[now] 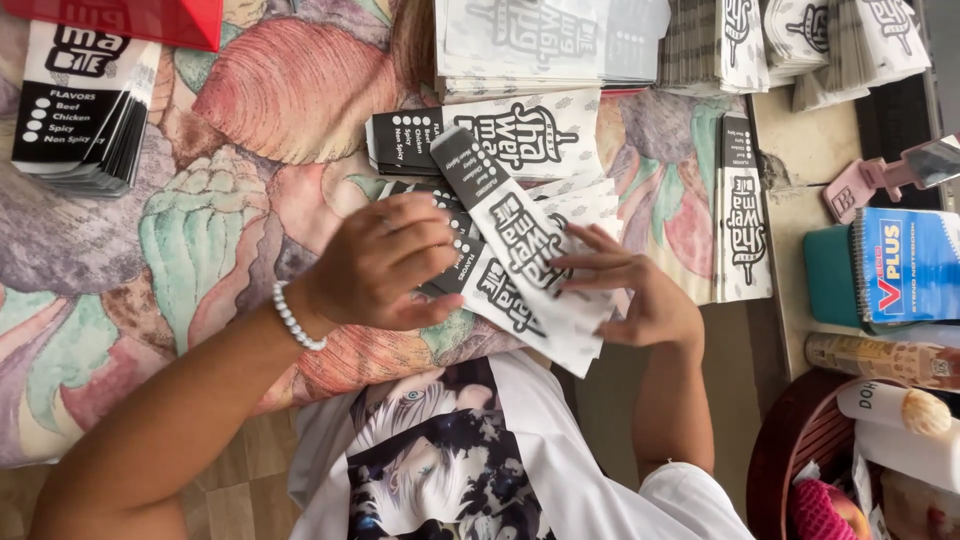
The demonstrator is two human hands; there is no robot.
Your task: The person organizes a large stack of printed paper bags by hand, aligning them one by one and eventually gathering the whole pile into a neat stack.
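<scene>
Both hands work on a small fan of flat paper sleeves (pixel 520 265), white with black print and a black end panel, held low over a bed cover (pixel 200 230) with a large leaf and shell pattern. The left hand (pixel 385 265), with a white bead bracelet (pixel 296 317) on its wrist, is curled over the dark ends of the sleeves, thumb beneath and fingers on top, gripping them. The right hand (pixel 640 295) lies half open on the other side, its fingertips pressed flat on the printed face of the top sleeve. Just beyond the hands another bundle of the same sleeves (pixel 490 135) lies on the cover, and a single sleeve (pixel 742 215) lies lengthwise to the right of it. A thick stack (pixel 85 110) sits at the upper left, well apart, and more stacks (pixel 690 40) line the far edge. To the right stand a blue spiral notebook (pixel 905 265) and a brown basket (pixel 790 450).
</scene>
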